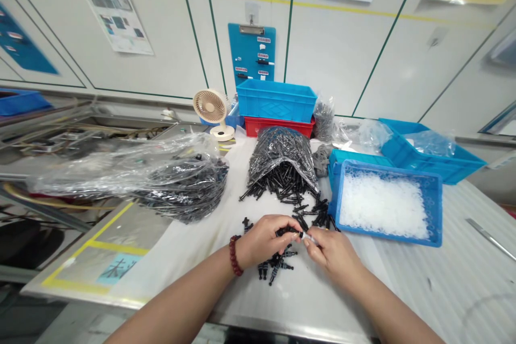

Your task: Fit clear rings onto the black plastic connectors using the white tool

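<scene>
The part (287,231), black and rod-shaped, is located between the hands, above the near edge area of the worktop (318,306). The left grip (262,239) is closed around the part, fingers curled. The right grip (332,252) is closed, thumb against fingers, on a small white piece (308,237), which meets the end of the part. The fingers hide most of both items.

Below the left grip, several banded parts (278,267) lie in a loose group. A beaded bracelet (235,255) encircles the left wrist. Beyond the hands, loose black parts (320,214) lie near the mouth of an open clear bag (282,145) filled with similar parts. A second bag (189,188) lies to the left.

To the right, a blue tray (387,239) contains white rings (382,204) and is tilted toward the person. A metal strip (489,237) lies at the far right. At the rear, a blue bin (278,102) sits on a red bin (258,128), beside a fan (210,106). A clipboard (252,51) hangs on the wall behind.
</scene>
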Demonstrator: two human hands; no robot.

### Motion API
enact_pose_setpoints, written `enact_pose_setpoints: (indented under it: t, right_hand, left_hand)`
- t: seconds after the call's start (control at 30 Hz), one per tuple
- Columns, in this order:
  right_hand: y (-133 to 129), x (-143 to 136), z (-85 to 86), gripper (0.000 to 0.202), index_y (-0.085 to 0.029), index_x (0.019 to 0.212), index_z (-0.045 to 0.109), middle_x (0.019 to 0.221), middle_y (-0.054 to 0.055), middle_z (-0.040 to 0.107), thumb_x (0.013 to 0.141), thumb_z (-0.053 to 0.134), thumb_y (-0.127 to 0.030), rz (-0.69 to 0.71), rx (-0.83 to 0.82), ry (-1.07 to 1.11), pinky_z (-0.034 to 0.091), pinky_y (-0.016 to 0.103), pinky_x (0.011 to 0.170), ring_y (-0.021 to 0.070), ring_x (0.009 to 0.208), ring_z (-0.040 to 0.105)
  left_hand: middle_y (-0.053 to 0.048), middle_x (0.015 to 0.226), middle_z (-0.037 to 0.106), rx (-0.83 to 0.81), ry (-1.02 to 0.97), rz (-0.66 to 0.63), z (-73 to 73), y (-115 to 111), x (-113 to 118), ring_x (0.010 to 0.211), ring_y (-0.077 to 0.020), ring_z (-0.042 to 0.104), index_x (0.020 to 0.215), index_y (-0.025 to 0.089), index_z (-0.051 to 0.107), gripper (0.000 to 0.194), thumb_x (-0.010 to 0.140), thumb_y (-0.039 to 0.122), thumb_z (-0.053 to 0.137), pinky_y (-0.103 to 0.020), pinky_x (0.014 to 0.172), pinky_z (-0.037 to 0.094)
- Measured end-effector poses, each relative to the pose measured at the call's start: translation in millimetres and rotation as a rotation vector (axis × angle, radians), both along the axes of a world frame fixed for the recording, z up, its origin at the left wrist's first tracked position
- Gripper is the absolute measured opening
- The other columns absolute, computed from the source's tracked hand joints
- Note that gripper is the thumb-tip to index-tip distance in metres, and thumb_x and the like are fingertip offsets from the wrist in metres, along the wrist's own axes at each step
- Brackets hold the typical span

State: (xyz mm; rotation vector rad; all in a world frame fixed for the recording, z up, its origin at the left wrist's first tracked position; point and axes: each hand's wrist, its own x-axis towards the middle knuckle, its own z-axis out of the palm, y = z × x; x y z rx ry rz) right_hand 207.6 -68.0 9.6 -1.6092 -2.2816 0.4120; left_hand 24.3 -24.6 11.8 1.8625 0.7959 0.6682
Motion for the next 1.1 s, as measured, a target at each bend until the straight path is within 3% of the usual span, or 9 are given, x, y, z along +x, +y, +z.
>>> enact_pose_setpoints:
  t: [0.13, 0.27, 0.43, 0.6, 0.73, 0.9, 1.1]
  right_hand:
    - [-1, -1, -1.0, 0.032, -0.021, 0.059, 0.042, 0.053, -0.001, 0.050, 0.084, 0.035, -0.037, -0.038, -0.017, -0.023, 0.021, 0.023, 0.049, 0.0122, 0.050, 0.046]
    - [0, -2, -0.1, 0.028, -0.020, 0.056, 0.043, 0.052, -0.001, 0.051, 0.081, 0.040, -0.033, -0.091, -0.008, -0.071, 0.019, 0.023, 0.049, 0.0118, 0.050, 0.046]
    - [3, -1, 1.2, 0.027, -0.020, 0.058, 0.046, 0.053, -0.001, 0.052, 0.082, 0.041, -0.030, -0.168, -0.006, -0.087, 0.018, 0.023, 0.048, 0.0108, 0.050, 0.045]
    - [0, -2, 2.1, 0.028, -0.019, 0.061, 0.051, 0.057, -0.002, 0.055, 0.083, 0.045, -0.035, -0.183, -0.002, -0.041, 0.020, 0.022, 0.050, 0.0097, 0.053, 0.045]
    - [1, -2, 2.3, 0.029, -0.020, 0.063, 0.053, 0.055, -0.004, 0.053, 0.084, 0.046, -0.038, -0.217, -0.007, -0.041, 0.018, 0.023, 0.049, 0.0089, 0.051, 0.042]
    - [0, 0, 4.1, 0.029, -0.020, 0.063, 0.052, 0.057, -0.003, 0.054, 0.085, 0.043, -0.037, -0.185, -0.008, -0.019, 0.020, 0.022, 0.050, 0.0094, 0.052, 0.043]
    - [4, 6, 0.0, 0.033, -0.021, 0.064, 0.047, 0.054, -0.002, 0.051, 0.087, 0.034, -0.040, -0.146, -0.014, 0.006, 0.022, 0.022, 0.049, 0.0122, 0.050, 0.046]
  left_hand:
    - [-0.003, 0.074, 0.063, 0.025, 0.009, 0.003, -0.5, -1, 1, 0.042, -0.0052, 0.047, 0.087, 0.013, 0.062, 0.015, 0.078, 0.017, 0.050, -0.015, 0.042, 0.039]
    - [-0.004, 0.078, 0.063, 0.069, 0.019, 0.008, -3.7, 2, -1, 0.045, -0.0060, 0.049, 0.088, 0.013, 0.063, 0.016, 0.079, 0.019, 0.051, -0.016, 0.046, 0.041]
    - [0.000, 0.069, 0.058, 0.020, -0.012, 0.103, -0.9, 10, -8, 0.046, -0.0075, 0.046, 0.087, 0.014, 0.057, 0.018, 0.081, 0.027, 0.046, -0.018, 0.048, 0.040]
    - [0.002, 0.061, 0.051, 0.180, 0.165, 0.081, 0.5, 17, -18, 0.057, -0.0114, 0.046, 0.066, 0.016, 0.050, 0.030, 0.083, 0.039, 0.043, -0.020, 0.056, 0.038]
    - [0.003, 0.054, 0.046, 0.186, 0.300, 0.062, -4.5, 24, -21, 0.054, -0.0118, 0.043, 0.061, 0.017, 0.046, 0.036, 0.081, 0.046, 0.042, -0.020, 0.053, 0.035]
    - [0.003, 0.063, 0.054, 0.233, 0.304, 0.066, -1.2, 29, -25, 0.061, -0.0127, 0.048, 0.067, 0.017, 0.050, 0.024, 0.076, 0.039, 0.052, -0.020, 0.058, 0.038]
    - [-0.001, 0.080, 0.062, 0.277, 0.386, 0.013, -4.1, 36, -34, 0.076, -0.0144, 0.055, 0.078, 0.017, 0.059, 0.016, 0.083, 0.027, 0.048, -0.023, 0.073, 0.041]
